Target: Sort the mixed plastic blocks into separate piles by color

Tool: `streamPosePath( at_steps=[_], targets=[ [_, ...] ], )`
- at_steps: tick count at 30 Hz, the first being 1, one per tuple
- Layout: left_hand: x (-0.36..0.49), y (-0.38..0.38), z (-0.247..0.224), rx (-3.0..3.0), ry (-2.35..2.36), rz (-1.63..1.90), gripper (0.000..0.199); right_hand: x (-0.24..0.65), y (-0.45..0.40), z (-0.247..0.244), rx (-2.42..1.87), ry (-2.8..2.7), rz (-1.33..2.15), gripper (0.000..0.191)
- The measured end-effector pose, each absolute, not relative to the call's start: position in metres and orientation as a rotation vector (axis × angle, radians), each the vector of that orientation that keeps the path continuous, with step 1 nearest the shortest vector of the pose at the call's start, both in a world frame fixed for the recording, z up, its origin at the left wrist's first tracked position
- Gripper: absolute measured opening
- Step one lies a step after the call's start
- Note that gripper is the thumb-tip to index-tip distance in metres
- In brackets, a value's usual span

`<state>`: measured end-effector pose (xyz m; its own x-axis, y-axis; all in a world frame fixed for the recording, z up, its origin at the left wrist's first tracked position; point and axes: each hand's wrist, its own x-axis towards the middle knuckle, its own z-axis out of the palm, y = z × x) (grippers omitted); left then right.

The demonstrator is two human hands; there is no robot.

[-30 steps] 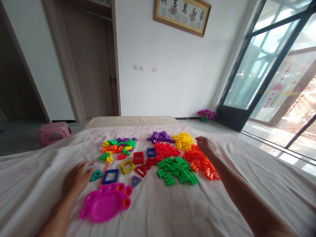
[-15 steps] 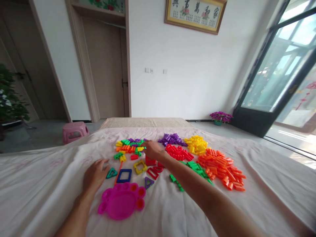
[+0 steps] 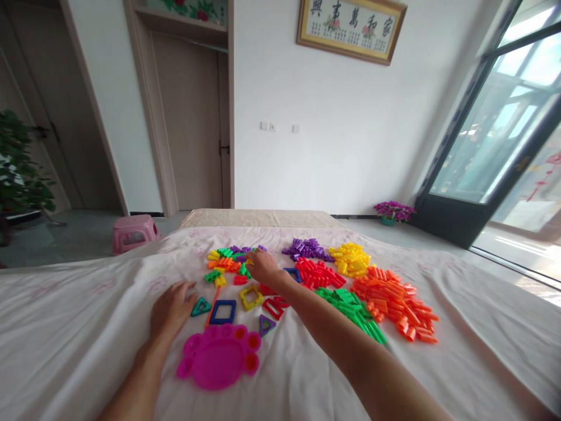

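My right hand reaches forward to the mixed pile of coloured plastic blocks, its fingers drawn together by a yellow block. The fingertips are partly hidden, so what they pinch is unclear. My left hand rests on the cloth with fingers apart, nearest to a teal triangle frame and holding nothing. Beside the triangle lie an orange stick and a blue square frame. A yellow frame, red frames and a purple triangle lie below my right wrist.
A pink paw-shaped tray lies close in front. Sorted piles sit to the right: purple, yellow, red, green and orange blocks. A pink stool stands beyond the cloth at left.
My right hand has moved slightly left over the mixed pile. Another blue frame now shows behind my right wrist. My left hand stays in place; the view has shifted slightly.
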<state>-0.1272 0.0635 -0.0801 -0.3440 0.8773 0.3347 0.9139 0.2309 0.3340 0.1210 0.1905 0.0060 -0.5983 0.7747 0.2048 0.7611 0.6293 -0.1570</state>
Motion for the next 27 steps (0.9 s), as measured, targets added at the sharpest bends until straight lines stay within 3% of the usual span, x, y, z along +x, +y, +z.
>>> streamPosePath(
  at_steps=[10, 15, 21, 27],
  targets=[
    [-0.129, 0.064, -0.083, -1.761, -2.373, -0.72, 0.044, 0.237, 0.192, -0.007, -1.194, -2.065, 0.551, 0.036],
    [-0.13, 0.065, -0.086, -1.756, -2.384, -0.697, 0.046, 0.311, 0.222, 0.004, -1.498, -1.94, 0.316, 0.034],
    [-0.128, 0.064, -0.083, -1.722, -2.394, -0.751, 0.041, 0.39, 0.26, 0.02, -1.897, -1.802, -0.012, 0.044],
    [-0.123, 0.062, -0.077, -1.706, -2.401, -0.742, 0.04, 0.361, 0.258, 0.028, -1.85, -1.827, -0.006, 0.04]
  ],
)
